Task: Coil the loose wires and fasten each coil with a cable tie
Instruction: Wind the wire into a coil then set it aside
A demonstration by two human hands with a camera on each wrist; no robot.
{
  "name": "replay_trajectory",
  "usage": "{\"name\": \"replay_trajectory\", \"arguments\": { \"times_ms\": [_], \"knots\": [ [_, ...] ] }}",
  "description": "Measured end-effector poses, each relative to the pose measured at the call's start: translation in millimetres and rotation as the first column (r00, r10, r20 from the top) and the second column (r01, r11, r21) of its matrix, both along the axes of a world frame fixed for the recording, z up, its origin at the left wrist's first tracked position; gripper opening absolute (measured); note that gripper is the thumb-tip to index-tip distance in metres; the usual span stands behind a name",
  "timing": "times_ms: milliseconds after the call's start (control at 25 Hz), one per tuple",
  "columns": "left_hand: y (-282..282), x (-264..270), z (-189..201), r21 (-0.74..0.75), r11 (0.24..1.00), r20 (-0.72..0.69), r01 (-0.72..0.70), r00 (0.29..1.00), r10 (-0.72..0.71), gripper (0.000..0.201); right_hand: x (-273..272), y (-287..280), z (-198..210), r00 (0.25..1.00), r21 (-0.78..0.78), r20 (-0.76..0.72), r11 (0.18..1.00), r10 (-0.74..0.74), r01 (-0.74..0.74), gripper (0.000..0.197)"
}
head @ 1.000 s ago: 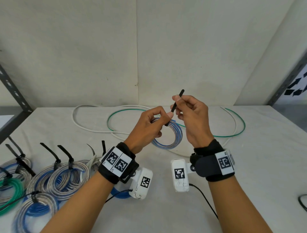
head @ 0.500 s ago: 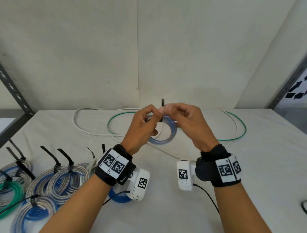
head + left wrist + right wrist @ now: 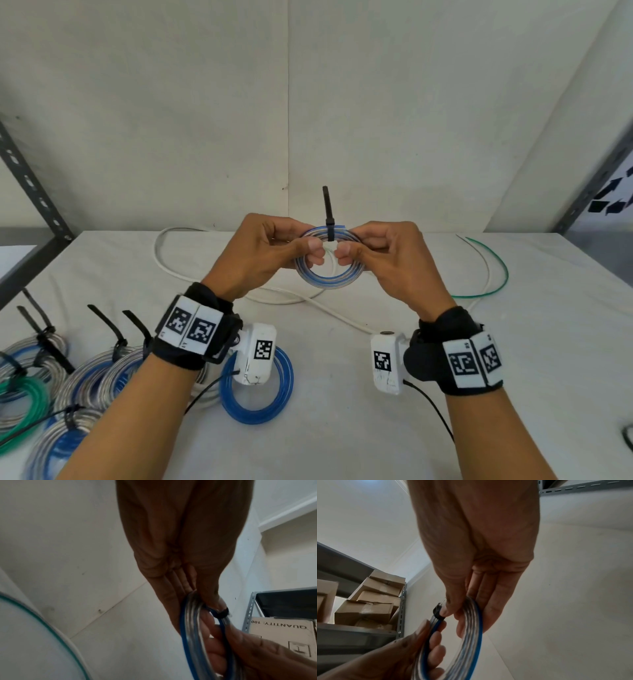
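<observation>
I gripped the blue-and-clear coil [image 3: 328, 263] above the table's [image 3: 513, 359] far edge with my left hand [image 3: 263, 253] and right hand [image 3: 387, 260] flanking the cable tie [image 3: 328, 216], probably so the loops stayed bunched while it cinched.

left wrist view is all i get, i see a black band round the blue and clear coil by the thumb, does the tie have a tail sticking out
Observer: Yes. In the head view the cable tie has a tail standing straight up from the top of the coil.
Operator: is the coil resting on the table
Observer: No, the left hand and right hand hold it up above the table.
Operator: any wire left to coil
Observer: Yes, a white wire and a green wire lie loose behind the hands.
</observation>
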State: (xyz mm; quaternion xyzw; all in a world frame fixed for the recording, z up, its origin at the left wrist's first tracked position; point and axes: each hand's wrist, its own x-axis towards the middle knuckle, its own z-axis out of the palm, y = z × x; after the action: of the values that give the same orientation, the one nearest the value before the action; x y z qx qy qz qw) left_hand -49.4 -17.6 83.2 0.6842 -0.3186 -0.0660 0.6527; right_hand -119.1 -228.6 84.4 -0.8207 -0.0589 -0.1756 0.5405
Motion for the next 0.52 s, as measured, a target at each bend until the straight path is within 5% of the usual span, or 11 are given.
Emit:
{"name": "replay_trajectory", "arguments": {
  "times_ms": [280,520],
  "knots": [
    [-8.5,-2.5,-2.7,-0.027,0.999,0.038,-0.017,0.999,0.018,0.023,1.7,12.6,4.5,0.985,0.188,0.158,0.982,-0.064,0.033,0.027],
    [-17.4,-6.3,-6.3,0.065,0.998,0.194,-0.015,0.981,0.002,0.006,-0.9,18.2,5.9,0.999,0.454,0.018,0.890,-0.041,0.029,0.027]
  ]
}}
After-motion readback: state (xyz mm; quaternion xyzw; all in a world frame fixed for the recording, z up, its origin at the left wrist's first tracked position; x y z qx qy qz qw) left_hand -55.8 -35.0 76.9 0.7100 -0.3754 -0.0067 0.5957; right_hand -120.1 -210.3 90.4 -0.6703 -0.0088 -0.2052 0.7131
